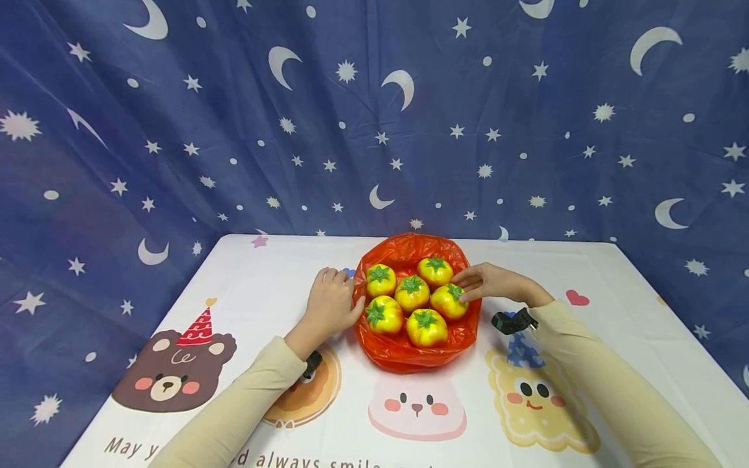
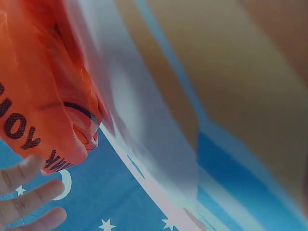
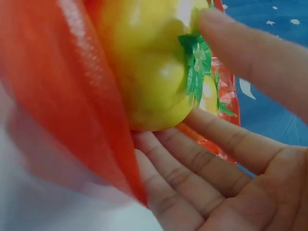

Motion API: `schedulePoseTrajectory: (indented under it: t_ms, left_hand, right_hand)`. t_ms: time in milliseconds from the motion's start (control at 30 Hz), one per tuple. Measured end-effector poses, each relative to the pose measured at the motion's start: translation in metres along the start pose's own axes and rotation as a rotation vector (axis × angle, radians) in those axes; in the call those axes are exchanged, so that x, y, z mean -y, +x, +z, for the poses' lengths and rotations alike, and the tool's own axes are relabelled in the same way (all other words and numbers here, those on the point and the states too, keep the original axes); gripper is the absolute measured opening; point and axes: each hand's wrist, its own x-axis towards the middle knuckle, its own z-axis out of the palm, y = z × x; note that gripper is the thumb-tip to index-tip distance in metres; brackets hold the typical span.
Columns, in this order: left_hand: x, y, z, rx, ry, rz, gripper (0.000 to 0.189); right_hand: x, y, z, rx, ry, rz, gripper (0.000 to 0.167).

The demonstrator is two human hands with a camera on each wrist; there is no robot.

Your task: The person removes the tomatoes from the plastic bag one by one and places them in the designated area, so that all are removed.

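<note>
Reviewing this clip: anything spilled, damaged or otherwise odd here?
Nothing stands out. The red bag sits open on the table, all six yellow tomatoes in view lie inside it, and no spill or damage shows. The bag's crumpled rim looks ordinary for thin plastic.

From the left wrist, the left hand [image 2: 31,198] is cut off (three fingers show), and so is the red bag [image 2: 43,96]. From the right wrist, the bag hides part of a yellow tomato [image 3: 149,72]. A sleeve [image 1: 234,403] covers some words [image 1: 287,461].
</note>
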Motion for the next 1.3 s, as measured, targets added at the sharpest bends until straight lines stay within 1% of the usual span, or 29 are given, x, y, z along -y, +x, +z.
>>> schedulePoseTrajectory:
  t_ms: [133,200,367,500,700,867,1100,1300]
  left_hand:
    - [-0.0003,0.0003,0.0,0.01,0.011,-0.021,0.034]
    - [-0.0005,0.0003,0.0002,0.02,0.008,-0.024,0.034]
    - [-0.0011,0.0005,0.0,0.032,-0.014,-0.005,0.03]
    - [-0.0016,0.0008,0.0003,0.012,-0.023,0.021,0.026]
    - [-0.0017,0.0006,0.0008,-0.031,-0.038,0.053,0.022]
    - [-0.0019,-0.0005,0.0004,-0.041,-0.031,0.062,0.017]
    - [-0.0017,-0.0011,0.0011,-0.029,-0.039,0.059,0.013]
    - [-0.0014,-0.0019,0.0014,-0.02,-0.049,0.064,0.013]
  right_hand:
    - [-0.001,0.0043,-0.0007,0.011,-0.005,0.028,0.057]
    - [-0.0011,0.0062,-0.0005,0.029,-0.006,0.036,0.057]
    - [-0.0015,0.0084,0.0004,0.067,0.025,0.047,0.058]
    - [-0.0039,0.0093,0.0005,0.07,0.047,0.065,0.059]
    - [-0.0066,0.0103,0.0019,0.048,0.075,0.057,0.056]
    - [-0.007,0.0092,0.0047,0.002,0.058,0.041,0.055]
    - [-0.0073,0.0069,0.0063,-0.022,0.064,0.019,0.056]
    - [-0.0097,0.0084,0.0065,-0.022,0.064,0.031,0.058]
